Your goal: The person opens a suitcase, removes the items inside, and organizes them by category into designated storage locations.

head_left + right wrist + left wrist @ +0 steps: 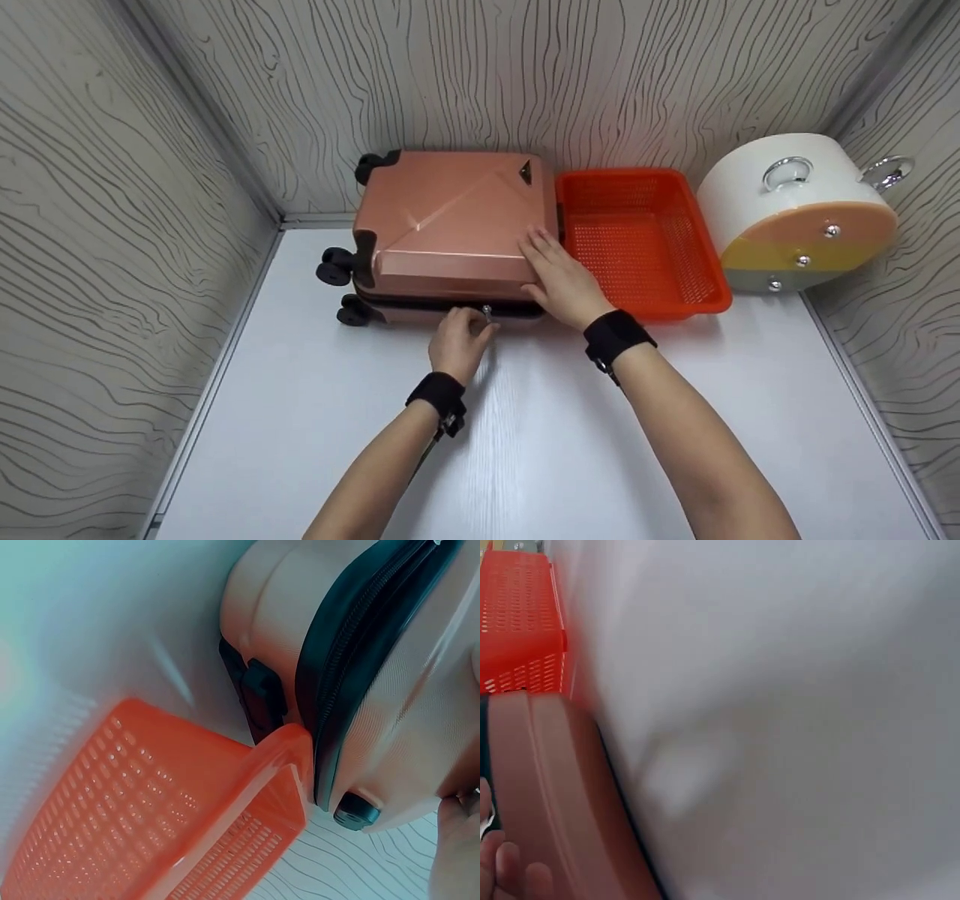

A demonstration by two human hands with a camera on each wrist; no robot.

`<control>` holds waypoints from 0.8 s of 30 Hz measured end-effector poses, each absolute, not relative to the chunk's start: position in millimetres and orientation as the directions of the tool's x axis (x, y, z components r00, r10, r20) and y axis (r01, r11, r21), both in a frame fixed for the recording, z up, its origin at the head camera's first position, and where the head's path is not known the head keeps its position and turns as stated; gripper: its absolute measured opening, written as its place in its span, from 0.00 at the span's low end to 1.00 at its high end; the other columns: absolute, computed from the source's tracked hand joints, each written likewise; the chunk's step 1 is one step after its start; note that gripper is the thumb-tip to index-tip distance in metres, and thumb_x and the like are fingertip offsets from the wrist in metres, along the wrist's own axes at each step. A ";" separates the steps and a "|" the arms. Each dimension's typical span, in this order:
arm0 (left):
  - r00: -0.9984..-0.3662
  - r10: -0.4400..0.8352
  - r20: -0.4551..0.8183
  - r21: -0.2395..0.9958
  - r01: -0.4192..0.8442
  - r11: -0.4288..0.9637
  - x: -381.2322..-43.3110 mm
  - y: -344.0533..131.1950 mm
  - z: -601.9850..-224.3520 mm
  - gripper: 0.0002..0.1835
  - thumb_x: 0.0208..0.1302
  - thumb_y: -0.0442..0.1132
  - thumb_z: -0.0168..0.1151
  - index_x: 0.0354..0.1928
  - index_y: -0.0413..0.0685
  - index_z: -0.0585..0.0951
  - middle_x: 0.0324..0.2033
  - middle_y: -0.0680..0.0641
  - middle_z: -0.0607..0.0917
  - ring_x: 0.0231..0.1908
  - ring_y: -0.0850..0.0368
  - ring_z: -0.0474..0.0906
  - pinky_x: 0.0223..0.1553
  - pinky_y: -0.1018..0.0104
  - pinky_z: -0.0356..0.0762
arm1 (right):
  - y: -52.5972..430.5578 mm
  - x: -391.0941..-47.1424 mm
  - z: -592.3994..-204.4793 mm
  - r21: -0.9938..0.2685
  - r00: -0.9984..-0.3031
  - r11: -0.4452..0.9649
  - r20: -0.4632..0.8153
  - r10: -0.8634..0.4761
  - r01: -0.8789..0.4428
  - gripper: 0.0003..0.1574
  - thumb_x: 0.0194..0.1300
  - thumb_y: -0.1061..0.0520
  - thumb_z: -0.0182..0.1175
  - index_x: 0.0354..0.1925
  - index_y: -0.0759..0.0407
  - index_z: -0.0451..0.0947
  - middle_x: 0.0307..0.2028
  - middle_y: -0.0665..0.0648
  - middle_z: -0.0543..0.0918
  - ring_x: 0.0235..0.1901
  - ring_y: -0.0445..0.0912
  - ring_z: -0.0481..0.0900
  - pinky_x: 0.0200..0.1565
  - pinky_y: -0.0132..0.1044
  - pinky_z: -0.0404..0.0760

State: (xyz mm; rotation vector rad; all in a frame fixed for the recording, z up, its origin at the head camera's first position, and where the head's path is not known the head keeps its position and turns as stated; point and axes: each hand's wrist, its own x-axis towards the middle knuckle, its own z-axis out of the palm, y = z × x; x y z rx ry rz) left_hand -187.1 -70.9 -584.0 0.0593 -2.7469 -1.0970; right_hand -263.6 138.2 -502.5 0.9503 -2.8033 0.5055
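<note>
A rose-gold hard-shell suitcase point(457, 202) lies flat on the table, its wheels at the left. Along its front side runs a black zipper point(352, 630). My left hand point(457, 345) pinches the silver zipper pull point(487, 310) at the front. In the left wrist view, only a few fingertips point(508, 866) show at the lower left edge, by a glint of metal. Fingers extended, my right hand point(566, 289) rests on the suitcase's front right edge. The right wrist view catches just part of this hand at its lower right.
An orange-red plastic basket point(701, 289) stands right against the suitcase's right end. Beyond it is a round white case point(750, 176) with coloured drawers and metal handles. Wood-patterned panels point(480, 75) enclose the white tabletop point(525, 450) at the back and both sides.
</note>
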 end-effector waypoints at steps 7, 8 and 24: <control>-0.982 -0.135 0.130 0.772 0.015 0.636 -188.5 -71.4 -589.7 0.06 0.69 0.42 0.68 0.43 0.50 0.85 0.34 0.55 0.83 0.36 0.59 0.80 0.39 0.62 0.79 | 136.0 -263.7 -503.3 -0.262 -0.796 0.752 0.222 -0.563 -0.605 0.50 0.73 0.51 0.63 0.81 0.62 0.49 0.80 0.62 0.49 0.79 0.54 0.43 0.76 0.48 0.49; -0.982 -0.139 0.127 0.788 0.015 0.615 -188.4 -72.4 -589.9 0.06 0.69 0.41 0.68 0.43 0.49 0.85 0.34 0.55 0.84 0.36 0.59 0.80 0.39 0.61 0.79 | 135.7 -263.5 -502.8 -0.258 -0.799 0.757 0.216 -0.561 -0.601 0.50 0.73 0.51 0.63 0.81 0.62 0.49 0.80 0.62 0.49 0.79 0.53 0.43 0.76 0.48 0.49; -0.973 -0.191 0.130 0.895 0.033 0.444 -189.2 -78.9 -586.1 0.06 0.69 0.41 0.69 0.40 0.46 0.88 0.33 0.53 0.86 0.35 0.58 0.80 0.39 0.62 0.79 | 104.2 -264.3 -488.1 -0.106 -0.769 0.766 0.193 -0.609 -0.634 0.59 0.73 0.39 0.61 0.81 0.64 0.40 0.81 0.63 0.43 0.79 0.57 0.41 0.77 0.50 0.43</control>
